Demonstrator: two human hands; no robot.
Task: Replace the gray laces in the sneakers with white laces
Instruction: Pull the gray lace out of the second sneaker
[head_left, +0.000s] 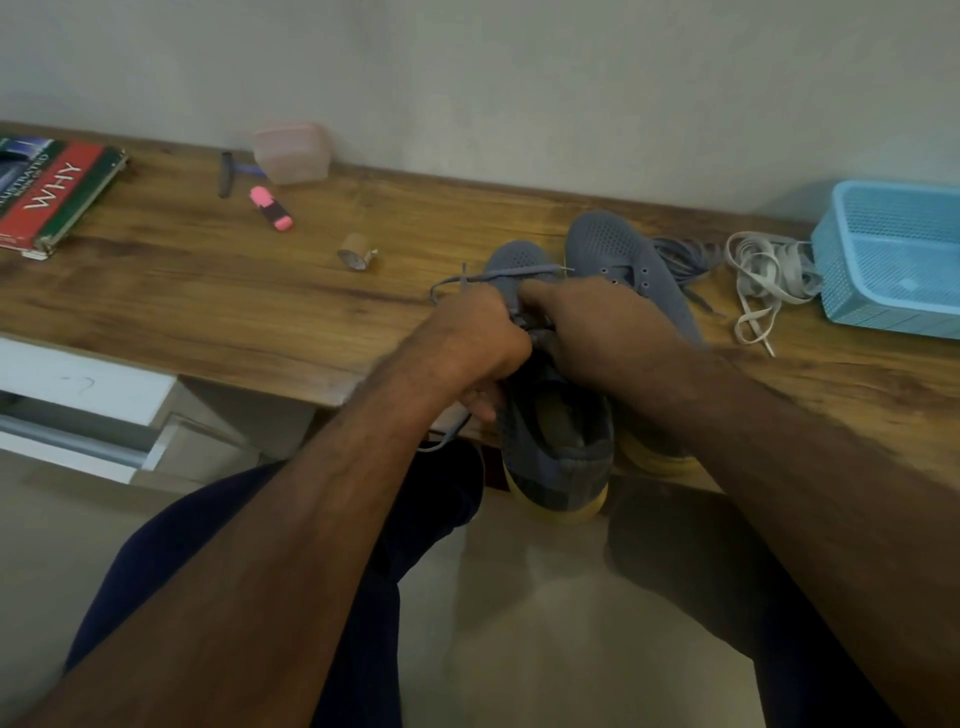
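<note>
Two gray knit sneakers with yellow soles stand side by side at the front edge of the wooden desk (208, 291). The near sneaker (556, 436) carries a gray lace (498, 274) that loops out past its toe. My left hand (478, 338) grips that lace over the tongue. My right hand (597, 322) pinches the lace at the eyelets beside it. The far sneaker (623, 254) has bare eyelets. A loose gray lace (685, 260) lies to its right. A bundle of white laces (769, 280) rests further right.
A blue plastic basket (893, 260) stands at the desk's right end. On the left of the desk lie a book (47, 192), a pink highlighter (271, 208), a dark pen (225, 174), a pink lidded box (293, 150) and a small tape roll (356, 252). White drawers (78, 410) sit below left.
</note>
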